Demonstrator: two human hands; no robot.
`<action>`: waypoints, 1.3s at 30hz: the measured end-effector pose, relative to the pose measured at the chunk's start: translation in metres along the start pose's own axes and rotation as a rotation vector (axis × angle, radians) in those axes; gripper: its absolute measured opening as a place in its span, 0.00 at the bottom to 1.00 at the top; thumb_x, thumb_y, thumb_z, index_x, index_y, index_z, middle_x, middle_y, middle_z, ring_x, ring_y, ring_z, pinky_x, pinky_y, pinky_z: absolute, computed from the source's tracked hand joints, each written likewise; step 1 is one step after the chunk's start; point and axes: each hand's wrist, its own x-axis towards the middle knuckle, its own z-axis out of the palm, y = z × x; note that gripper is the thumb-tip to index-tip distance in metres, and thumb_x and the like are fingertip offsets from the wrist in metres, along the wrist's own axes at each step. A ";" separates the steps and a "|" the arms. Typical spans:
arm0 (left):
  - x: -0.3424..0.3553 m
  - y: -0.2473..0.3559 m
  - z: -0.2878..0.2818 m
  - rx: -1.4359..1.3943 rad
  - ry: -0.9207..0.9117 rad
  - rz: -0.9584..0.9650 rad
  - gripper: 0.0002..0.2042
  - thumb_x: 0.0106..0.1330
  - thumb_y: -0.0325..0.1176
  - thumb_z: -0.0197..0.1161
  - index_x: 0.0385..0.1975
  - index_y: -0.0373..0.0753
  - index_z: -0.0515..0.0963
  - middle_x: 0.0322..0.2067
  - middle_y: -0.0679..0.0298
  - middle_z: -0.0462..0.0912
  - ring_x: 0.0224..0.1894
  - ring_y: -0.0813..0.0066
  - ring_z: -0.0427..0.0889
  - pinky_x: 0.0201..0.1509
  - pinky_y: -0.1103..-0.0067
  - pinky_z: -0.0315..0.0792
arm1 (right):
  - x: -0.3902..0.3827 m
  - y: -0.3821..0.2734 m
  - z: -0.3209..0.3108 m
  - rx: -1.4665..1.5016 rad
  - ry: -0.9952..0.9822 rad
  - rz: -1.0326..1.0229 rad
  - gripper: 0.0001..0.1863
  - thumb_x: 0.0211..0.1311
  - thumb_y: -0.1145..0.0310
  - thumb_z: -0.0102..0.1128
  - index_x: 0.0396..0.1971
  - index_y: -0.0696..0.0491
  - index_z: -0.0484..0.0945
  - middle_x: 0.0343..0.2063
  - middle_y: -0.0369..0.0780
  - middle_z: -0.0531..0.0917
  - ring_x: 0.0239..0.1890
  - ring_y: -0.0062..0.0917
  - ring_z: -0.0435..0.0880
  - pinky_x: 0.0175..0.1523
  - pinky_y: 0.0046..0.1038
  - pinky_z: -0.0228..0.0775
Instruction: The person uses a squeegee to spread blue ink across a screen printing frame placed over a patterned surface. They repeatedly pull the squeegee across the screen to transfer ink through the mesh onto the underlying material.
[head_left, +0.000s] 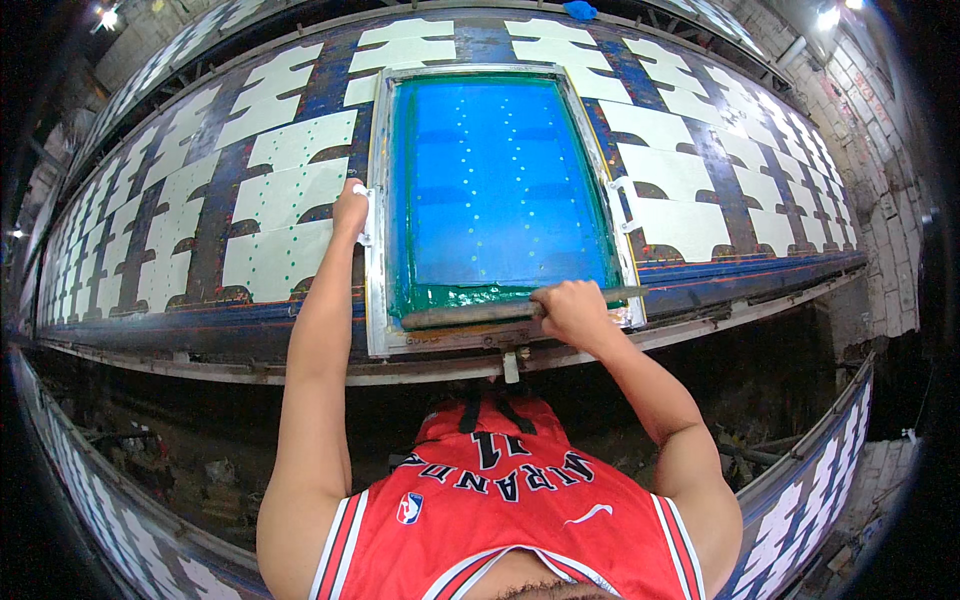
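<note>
Rows of white pieces (680, 217) line a long table (740, 270); on it lies a framed screen (377, 310), long axis running near to far. The left hand (350, 212) grips its side handle (366, 238); the right hand (577, 314) clasps a bar (465, 315) crosswise at the near end. The screen seems stiff, steadiest by its handle; wet green ink (468, 295) may make the bar slippery.

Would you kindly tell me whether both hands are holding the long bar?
No, only the right hand grips the long bar; the left hand is on a white side handle.
</note>
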 end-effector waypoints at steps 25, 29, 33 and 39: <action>-0.011 0.003 0.000 0.146 0.097 0.062 0.16 0.73 0.29 0.51 0.59 0.47 0.75 0.40 0.45 0.85 0.37 0.49 0.86 0.41 0.59 0.75 | 0.265 0.124 0.019 -0.151 0.436 -0.063 0.12 0.46 0.69 0.64 0.34 0.47 0.87 0.33 0.39 0.86 0.33 0.39 0.88 0.39 0.44 0.81; -0.019 0.014 -0.001 0.144 0.097 0.037 0.16 0.74 0.27 0.50 0.59 0.46 0.75 0.43 0.44 0.85 0.46 0.43 0.85 0.51 0.58 0.74 | 0.345 0.155 0.004 -0.134 0.389 -0.030 0.13 0.49 0.69 0.61 0.36 0.46 0.89 0.35 0.41 0.88 0.34 0.41 0.89 0.39 0.46 0.82; -0.021 0.019 -0.003 0.121 0.090 0.015 0.16 0.74 0.30 0.51 0.60 0.47 0.75 0.46 0.43 0.85 0.52 0.39 0.82 0.55 0.56 0.73 | 0.416 0.179 -0.011 -0.123 0.401 0.003 0.09 0.50 0.67 0.64 0.31 0.47 0.88 0.36 0.44 0.89 0.37 0.43 0.90 0.40 0.45 0.83; -0.024 0.024 -0.004 0.098 0.097 0.000 0.17 0.74 0.29 0.51 0.60 0.47 0.75 0.46 0.42 0.85 0.52 0.39 0.82 0.54 0.57 0.73 | 0.478 0.204 -0.026 -0.145 0.400 0.004 0.09 0.52 0.63 0.65 0.32 0.47 0.89 0.34 0.46 0.89 0.38 0.43 0.90 0.42 0.45 0.83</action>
